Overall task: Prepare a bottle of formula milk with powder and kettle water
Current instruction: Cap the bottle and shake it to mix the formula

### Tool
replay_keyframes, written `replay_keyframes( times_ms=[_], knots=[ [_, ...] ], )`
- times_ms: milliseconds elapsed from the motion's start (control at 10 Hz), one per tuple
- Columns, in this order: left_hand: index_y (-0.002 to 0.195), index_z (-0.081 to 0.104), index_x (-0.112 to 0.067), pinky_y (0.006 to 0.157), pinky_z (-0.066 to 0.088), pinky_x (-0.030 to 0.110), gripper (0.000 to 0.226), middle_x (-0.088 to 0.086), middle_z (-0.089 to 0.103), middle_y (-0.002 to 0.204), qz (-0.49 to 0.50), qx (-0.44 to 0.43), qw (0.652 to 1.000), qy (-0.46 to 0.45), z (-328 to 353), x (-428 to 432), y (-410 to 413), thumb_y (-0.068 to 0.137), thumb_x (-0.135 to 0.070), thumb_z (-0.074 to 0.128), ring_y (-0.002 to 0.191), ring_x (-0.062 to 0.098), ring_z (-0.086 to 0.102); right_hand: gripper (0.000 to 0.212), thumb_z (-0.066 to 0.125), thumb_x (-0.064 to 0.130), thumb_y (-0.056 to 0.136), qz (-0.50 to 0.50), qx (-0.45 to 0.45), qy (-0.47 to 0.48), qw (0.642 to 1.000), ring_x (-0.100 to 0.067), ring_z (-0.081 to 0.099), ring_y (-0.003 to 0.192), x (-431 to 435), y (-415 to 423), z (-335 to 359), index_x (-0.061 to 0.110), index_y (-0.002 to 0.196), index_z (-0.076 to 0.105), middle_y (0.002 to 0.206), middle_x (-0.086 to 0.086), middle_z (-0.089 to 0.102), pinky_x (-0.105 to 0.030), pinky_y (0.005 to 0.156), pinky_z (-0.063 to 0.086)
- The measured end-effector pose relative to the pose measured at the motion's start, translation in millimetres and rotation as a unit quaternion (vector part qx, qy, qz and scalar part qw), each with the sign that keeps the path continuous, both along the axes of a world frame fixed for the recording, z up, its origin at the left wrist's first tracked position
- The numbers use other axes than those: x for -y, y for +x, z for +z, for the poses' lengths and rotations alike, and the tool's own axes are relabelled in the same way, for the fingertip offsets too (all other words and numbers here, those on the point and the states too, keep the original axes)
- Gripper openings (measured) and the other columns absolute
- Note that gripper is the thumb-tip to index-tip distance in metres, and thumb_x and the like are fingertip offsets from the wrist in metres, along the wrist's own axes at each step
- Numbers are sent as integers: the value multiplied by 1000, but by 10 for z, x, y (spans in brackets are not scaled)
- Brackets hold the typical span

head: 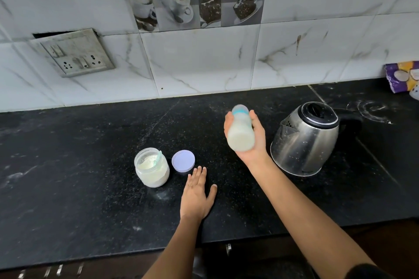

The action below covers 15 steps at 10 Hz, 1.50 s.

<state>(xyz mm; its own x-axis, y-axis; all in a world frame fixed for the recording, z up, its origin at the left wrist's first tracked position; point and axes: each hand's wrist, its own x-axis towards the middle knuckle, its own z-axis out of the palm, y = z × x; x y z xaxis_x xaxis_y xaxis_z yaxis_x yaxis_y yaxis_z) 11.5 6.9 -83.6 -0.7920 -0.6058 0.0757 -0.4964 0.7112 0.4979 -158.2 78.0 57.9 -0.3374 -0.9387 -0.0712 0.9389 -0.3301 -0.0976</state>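
My right hand (254, 140) grips a baby bottle (240, 130) full of white milk, lifted above the black counter (90, 165) and tilted with its base toward me; it looks motion-blurred, its blue-ringed cap pointing away. My left hand (197, 195) rests flat on the counter, fingers straight, just in front of a round lilac lid (183, 161). Left of the lid stands an open glass jar of white powder (151, 167) with a pale scoop inside. A steel kettle (306, 138) with a black lid sits to the right of the bottle.
A tiled wall with a socket plate (77, 52) runs along the back. A purple packet (402, 77) lies at the far right. White powder smears (374, 111) mark the counter behind the kettle. The counter's front edge is near me.
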Motion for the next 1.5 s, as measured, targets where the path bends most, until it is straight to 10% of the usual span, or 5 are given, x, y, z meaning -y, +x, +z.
replay_keyframes(
  times_ms=[400, 500, 700, 900, 1500],
  knots=[
    [152, 18, -17, 116, -9, 19, 65, -3, 14, 160, 0, -1, 1000, -1, 1, 0, 6, 98, -46, 39, 147, 7, 2, 53, 67, 25, 84, 104, -98, -70, 987, -29, 63, 70, 26, 110, 114, 4, 129, 50, 100, -20, 57, -38, 61, 57],
    [152, 18, -17, 116, -10, 19, 65, -2, 13, 160, -1, 2, 1000, 0, 12, 2, 8, 98, -45, 39, 147, 7, 2, 63, 65, 29, 86, 145, -285, -146, 936, -27, 63, 63, -87, 200, 93, 22, 143, 39, 98, -19, 57, -31, 54, 55],
    [153, 16, -18, 115, -11, 18, 64, -3, 12, 160, -1, 1, 1000, 0, 23, -3, 14, 98, -46, 37, 147, 6, 0, 59, 74, 17, 79, 81, -18, -75, 994, -32, 64, 70, 56, 143, 27, 7, 127, 42, 99, -24, 58, -42, 60, 58],
    [153, 15, -18, 115, -12, 18, 65, -2, 11, 160, -4, 6, 1000, 2, 18, 6, 9, 98, -46, 37, 147, 7, 0, 59, 60, 27, 90, 136, -208, -213, 945, -30, 63, 66, -47, 195, 121, 19, 144, 37, 99, -23, 54, -34, 54, 55],
    [153, 17, -17, 115, -11, 19, 65, -3, 12, 160, -1, 3, 1000, 4, 11, 6, 21, 98, -46, 37, 147, 7, 0, 55, 61, 24, 89, 131, -114, -205, 963, -33, 64, 65, -15, 231, 134, 17, 138, 38, 97, -23, 55, -37, 54, 55]
  ],
)
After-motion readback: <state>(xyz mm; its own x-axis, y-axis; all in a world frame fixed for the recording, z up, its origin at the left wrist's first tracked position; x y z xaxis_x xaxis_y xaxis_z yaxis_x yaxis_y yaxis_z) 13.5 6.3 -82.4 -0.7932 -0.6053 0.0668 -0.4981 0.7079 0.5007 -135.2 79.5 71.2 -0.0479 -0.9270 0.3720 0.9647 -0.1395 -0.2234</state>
